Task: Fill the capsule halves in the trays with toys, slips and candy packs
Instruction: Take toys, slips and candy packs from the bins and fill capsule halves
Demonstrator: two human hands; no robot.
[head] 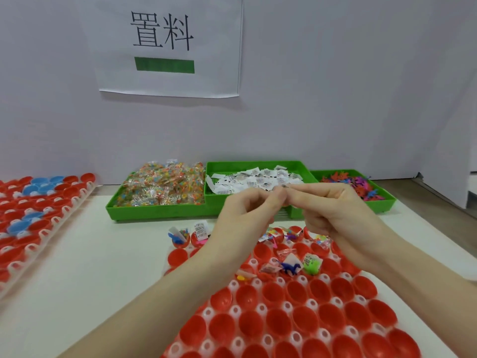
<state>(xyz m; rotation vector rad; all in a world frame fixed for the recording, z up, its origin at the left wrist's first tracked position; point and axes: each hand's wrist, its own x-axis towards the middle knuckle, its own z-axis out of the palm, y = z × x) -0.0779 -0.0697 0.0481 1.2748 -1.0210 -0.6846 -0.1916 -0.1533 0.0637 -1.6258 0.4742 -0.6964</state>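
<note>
Both hands (281,200) pinch something small, unclear what, above red capsule halves (284,313)

Single head-worn wide-angle view, facing forward and down. Close over capsule tray (296,306) at 6 o'clock; green bins (160,210) mid-distance at 12; wall sign (169,45) beyond, upper frame. Second tray (44,233) at 9 o'clock edge. No second view.

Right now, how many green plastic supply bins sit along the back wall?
3, side by side: the left green plastic bin holds candy packs, the middle one paper slips, and the right one small toys. The hands hide part of the middle bin's front.
</note>
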